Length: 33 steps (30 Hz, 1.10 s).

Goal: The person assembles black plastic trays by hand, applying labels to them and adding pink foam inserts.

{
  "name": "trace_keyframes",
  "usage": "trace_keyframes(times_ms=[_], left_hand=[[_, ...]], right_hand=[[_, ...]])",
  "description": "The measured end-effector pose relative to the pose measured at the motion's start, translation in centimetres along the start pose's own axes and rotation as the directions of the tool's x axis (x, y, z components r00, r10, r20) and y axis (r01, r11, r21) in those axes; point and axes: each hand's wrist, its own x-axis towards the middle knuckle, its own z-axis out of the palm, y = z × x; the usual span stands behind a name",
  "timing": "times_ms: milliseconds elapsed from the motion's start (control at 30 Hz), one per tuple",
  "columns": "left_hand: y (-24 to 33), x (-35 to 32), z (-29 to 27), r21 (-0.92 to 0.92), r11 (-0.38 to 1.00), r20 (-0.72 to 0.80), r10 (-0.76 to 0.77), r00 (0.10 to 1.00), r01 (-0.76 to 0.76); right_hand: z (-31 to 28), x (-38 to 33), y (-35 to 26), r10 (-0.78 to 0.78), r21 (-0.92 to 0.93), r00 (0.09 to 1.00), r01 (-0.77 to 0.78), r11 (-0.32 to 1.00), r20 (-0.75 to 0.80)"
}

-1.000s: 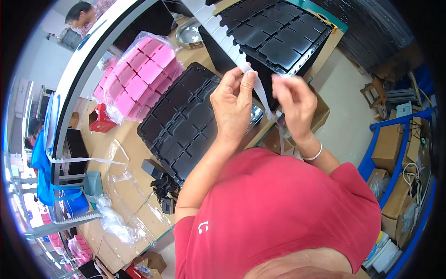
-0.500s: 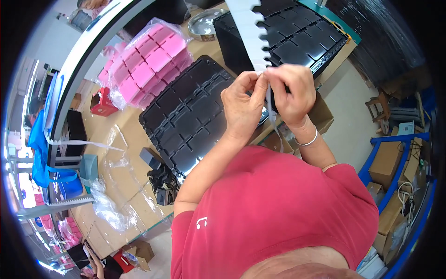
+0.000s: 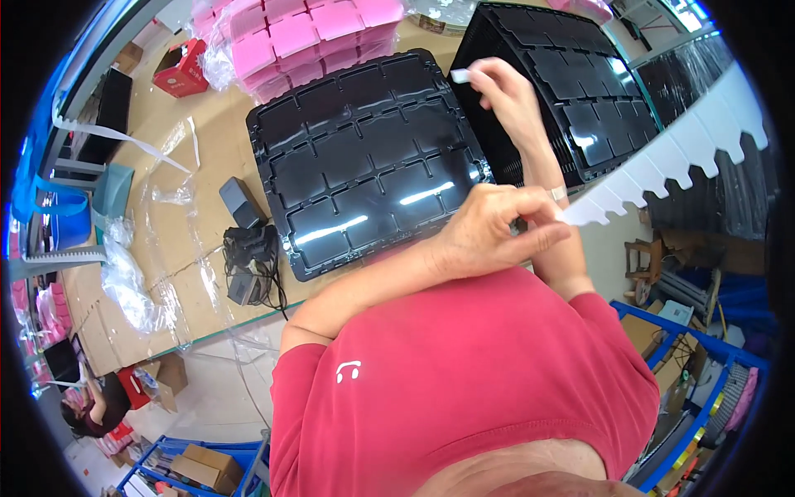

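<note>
Crossed in front of my right forearm, my left hand [image 3: 513, 224] pinches the near end of a long white notched strip [image 3: 675, 157]. The strip slants up to the far right, teeth along its lower edge. My right hand [image 3: 505, 91] is raised over the gap between two stacks of black plastic trays, a small white piece [image 3: 460, 75] pinched at its fingertips. What that piece is, I cannot make out. The nearer black tray [image 3: 368, 153] lies left of my hands, its surface divided into compartments. The second tray stack [image 3: 571, 70] stands to the right.
Pink divided pieces [image 3: 310, 37] in clear film lie behind the near tray. A red box [image 3: 180, 68], a black adapter with cables [image 3: 252, 248] and crumpled clear plastic [image 3: 128, 282] are on the table's left. Blue shelving [image 3: 687, 335] with cartons stands at the right. Another person [image 3: 93, 406] is far left.
My hands have moved apart: the right went up and away with the small white piece, the left came nearer to my chest. The notched strip swung from upright to slanting right.
</note>
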Motion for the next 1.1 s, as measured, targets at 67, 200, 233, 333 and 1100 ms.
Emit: trace_keyframes(times_ms=[67, 200, 233, 333, 1100], left_hand=[[-0.3, 0.1, 0.2, 0.047, 0.998, 0.017, 0.048, 0.999, -0.049], [-1.1, -0.1, -0.4, 0.018, 1.0, -0.069, 0.021, 0.997, -0.02], [-1.2, -0.1, -0.7, 0.0, 1.0, -0.082, 0.0, 0.997, 0.0], [-1.4, 0.3, -1.4, -0.032, 0.999, -0.112, -0.03, 0.993, 0.026], [-2.8, 1.9, -2.4, -0.059, 0.998, -0.075, 0.011, 0.997, -0.015]], right_hand=[[0.8, 5.2, 3.1, -0.154, -0.254, 0.982, 0.177, 0.951, 0.108], [2.9, 11.5, 5.9, -0.014, -0.49, 0.873, 0.287, 0.823, 0.488], [3.2, 12.3, 6.2, -0.014, -0.489, 0.866, 0.295, 0.821, 0.5], [3.7, 14.0, 7.1, 0.107, -0.522, 0.77, 0.317, 0.792, 0.629], [4.8, 14.8, 12.6, -0.041, -0.315, 0.824, 0.261, 0.913, 0.565]])
